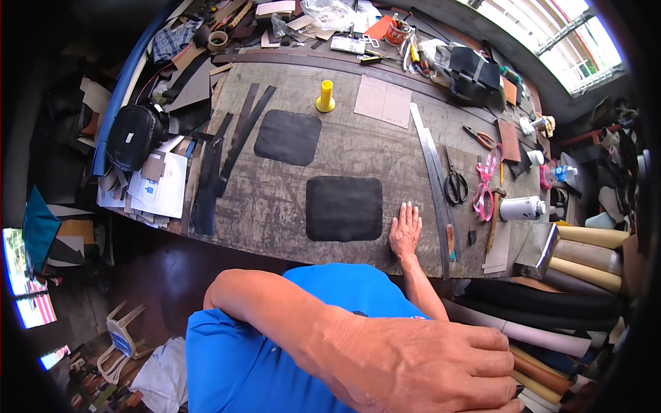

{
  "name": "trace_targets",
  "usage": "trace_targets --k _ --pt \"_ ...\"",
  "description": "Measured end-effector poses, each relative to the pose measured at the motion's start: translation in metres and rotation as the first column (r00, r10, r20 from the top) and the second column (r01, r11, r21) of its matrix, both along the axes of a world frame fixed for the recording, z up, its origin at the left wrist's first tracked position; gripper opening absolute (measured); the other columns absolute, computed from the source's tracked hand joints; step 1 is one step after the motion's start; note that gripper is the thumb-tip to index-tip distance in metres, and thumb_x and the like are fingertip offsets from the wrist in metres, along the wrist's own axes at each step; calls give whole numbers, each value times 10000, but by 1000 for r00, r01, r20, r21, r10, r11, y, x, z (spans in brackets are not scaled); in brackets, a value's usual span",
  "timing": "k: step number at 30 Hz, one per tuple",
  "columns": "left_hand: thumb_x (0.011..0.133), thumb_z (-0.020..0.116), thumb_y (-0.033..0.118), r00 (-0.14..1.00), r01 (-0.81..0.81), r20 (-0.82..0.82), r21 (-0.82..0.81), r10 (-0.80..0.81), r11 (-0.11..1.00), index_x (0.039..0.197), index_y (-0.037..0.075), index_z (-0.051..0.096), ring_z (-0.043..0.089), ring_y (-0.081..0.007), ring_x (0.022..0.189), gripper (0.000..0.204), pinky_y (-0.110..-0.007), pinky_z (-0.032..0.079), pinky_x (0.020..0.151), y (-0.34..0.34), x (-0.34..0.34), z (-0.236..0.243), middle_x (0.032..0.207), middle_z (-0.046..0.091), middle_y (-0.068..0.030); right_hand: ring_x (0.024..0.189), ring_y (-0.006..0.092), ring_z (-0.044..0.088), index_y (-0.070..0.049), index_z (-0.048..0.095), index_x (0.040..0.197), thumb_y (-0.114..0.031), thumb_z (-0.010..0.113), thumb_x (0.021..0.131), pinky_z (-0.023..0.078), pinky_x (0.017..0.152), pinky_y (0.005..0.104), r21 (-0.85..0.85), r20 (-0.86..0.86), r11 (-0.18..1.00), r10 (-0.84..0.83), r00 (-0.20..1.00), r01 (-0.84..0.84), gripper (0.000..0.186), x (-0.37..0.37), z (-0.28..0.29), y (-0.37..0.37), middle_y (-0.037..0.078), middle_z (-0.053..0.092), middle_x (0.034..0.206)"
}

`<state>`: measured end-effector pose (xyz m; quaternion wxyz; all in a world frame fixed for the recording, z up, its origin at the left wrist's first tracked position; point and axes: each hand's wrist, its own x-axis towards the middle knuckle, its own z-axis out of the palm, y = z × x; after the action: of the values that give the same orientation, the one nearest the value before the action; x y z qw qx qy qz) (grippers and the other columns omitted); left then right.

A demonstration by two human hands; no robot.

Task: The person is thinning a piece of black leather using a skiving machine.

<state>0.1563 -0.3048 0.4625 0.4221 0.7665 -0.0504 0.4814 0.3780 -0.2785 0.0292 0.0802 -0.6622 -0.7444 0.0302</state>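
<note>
My right hand lies flat on the worn worktable with its fingers stretched out, holding nothing. Just left of it is a black rounded-corner leather piece; a gap separates the two. A second black piece of similar shape lies farther back and left. My left arm crosses in front of my blue shirt, so my left hand is close and large at the lower right, over the right arm. Its back shows and its fingers lie side by side, bent; their tips are hidden, as is anything under them.
Right of my right hand lie a long metal ruler, black scissors, pink-handled scissors, a hammer and a white bottle. A yellow stand and pale sheets are behind. Dark strips lie left.
</note>
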Motion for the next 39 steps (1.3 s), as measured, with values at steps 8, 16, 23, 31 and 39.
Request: trace_targets --k 8,16,23,31,39 --pt "861 644 89 846 -229 430 -239 315 944 992 -64 724 671 -294 806 217 -395 550 714 -10 -16 -25 983 692 -203 1469 335 226 -62 316 1513 -275 463 992 182 1173 499 -20 46 1000 -12 999 13 583 5 -3 -6 128 276 1589" --pt "885 563 -19 639 -768 -587 -526 496 366 1206 0 627 677 -298 957 328 -361 534 881 27 -84 -185 1037 691 -159 1373 360 356 -47 469 1390 -230 615 894 272 1116 513 7 -47 998 -54 997 55 549 -3 8 3 129 449 1450" --pt "844 616 32 -175 -980 -856 200 486 0 1216 5 592 516 -344 1226 374 -449 422 1019 12 -139 -390 1256 574 -175 1428 350 303 -64 418 1453 -249 563 943 213 1156 515 60 -39 997 -50 998 52 561 -2 0 24 111 401 1514" --pt "865 581 133 -495 -811 -667 585 557 -22 1332 30 479 352 -350 1374 490 -501 295 1106 4 -153 -423 1389 436 -143 1483 335 200 -91 340 1510 -281 459 1000 123 1189 530 -25 30 1000 4 1000 -3 557 14 -9 74 96 304 1583" --pt "842 592 151 -519 -800 -663 599 539 -34 1334 47 469 348 -345 1373 518 -500 300 1102 2 -151 -422 1387 432 -138 1479 340 199 -82 304 1522 -315 462 971 142 1191 504 73 57 996 -45 997 41 619 4 -5 77 166 246 1592"
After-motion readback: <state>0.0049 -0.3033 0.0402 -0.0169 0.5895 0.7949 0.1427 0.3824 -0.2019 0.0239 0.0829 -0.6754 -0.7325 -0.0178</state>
